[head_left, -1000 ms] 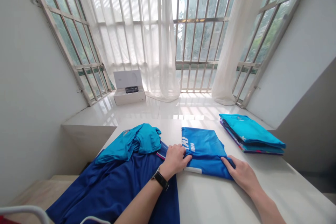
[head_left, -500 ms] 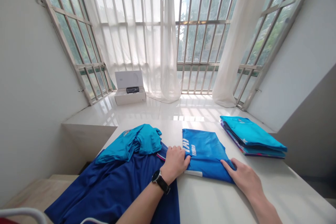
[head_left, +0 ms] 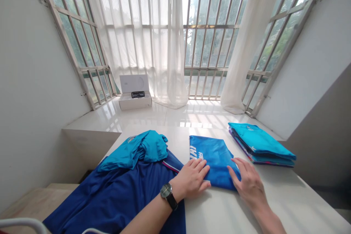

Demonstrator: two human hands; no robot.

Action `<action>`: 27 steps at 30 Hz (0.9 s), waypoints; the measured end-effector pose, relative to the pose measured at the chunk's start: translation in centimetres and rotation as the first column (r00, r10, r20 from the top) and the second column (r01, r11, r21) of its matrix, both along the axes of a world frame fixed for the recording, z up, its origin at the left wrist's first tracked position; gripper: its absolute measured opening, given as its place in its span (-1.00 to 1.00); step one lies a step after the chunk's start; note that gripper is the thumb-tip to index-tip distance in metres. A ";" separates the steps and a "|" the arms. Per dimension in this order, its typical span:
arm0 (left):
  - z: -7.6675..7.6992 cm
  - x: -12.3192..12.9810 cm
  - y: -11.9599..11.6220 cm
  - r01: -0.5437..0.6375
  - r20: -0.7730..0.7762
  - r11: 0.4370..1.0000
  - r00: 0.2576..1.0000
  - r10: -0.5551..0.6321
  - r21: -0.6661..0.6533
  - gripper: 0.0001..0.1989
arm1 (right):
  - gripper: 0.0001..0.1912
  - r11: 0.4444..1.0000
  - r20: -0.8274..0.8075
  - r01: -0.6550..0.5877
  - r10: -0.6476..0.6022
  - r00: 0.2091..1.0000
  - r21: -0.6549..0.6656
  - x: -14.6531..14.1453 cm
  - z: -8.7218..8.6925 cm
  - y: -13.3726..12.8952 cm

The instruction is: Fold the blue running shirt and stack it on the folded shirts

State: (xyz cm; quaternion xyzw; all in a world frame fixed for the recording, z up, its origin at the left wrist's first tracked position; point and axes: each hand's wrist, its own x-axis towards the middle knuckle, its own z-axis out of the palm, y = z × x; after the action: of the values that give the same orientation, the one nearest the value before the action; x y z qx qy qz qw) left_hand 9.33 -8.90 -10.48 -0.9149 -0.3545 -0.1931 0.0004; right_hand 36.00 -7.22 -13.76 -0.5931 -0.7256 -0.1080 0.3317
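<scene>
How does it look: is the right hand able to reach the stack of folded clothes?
Likely yes. The right hand touches the right edge of the blue garment, and the stack of folded clothes lies just beyond the hand, with only white tabletop seen between.

From here I see a blue shirt (head_left: 218, 157) with white lettering (head_left: 193, 152), navy cloth (head_left: 123, 193), a turquoise top (head_left: 149, 146) and a white table (head_left: 208, 214).

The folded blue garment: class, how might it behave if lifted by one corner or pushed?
The folded blue garment is probably floppy: it is thin-looking cloth, so its folds may open when lifted. It is likely light, as it makes only a low, flat bundle. Pushed, it would probably slide or bunch, not tip, since it lies flat on the white table.
</scene>
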 end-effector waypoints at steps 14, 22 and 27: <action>0.4 -0.5 0.6 -0.140 0.038 0.986 0.989 0.144 -0.088 -0.60 | -0.37 0.868 0.196 -0.193 0.310 0.930 -0.457 0.9 -0.7 0.5; 1.2 0.7 -0.6 -0.067 -0.020 0.997 0.998 0.066 -0.044 -0.52 | -0.48 0.989 0.221 -0.064 0.093 0.971 -0.134 2.4 1.1 -0.4; 0.8 2.0 -1.6 0.167 0.022 0.984 0.986 -0.166 -0.062 -0.43 | -0.58 0.969 0.250 0.076 -0.016 0.968 -0.233 2.8 -0.4 -3.9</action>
State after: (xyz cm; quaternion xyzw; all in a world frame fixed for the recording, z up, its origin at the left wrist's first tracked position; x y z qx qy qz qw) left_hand 11.28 -10.53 -9.71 -0.9392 -0.2826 -0.1889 -0.0480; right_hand 38.75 -11.11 -14.16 -0.6278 -0.7548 -0.0995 0.1621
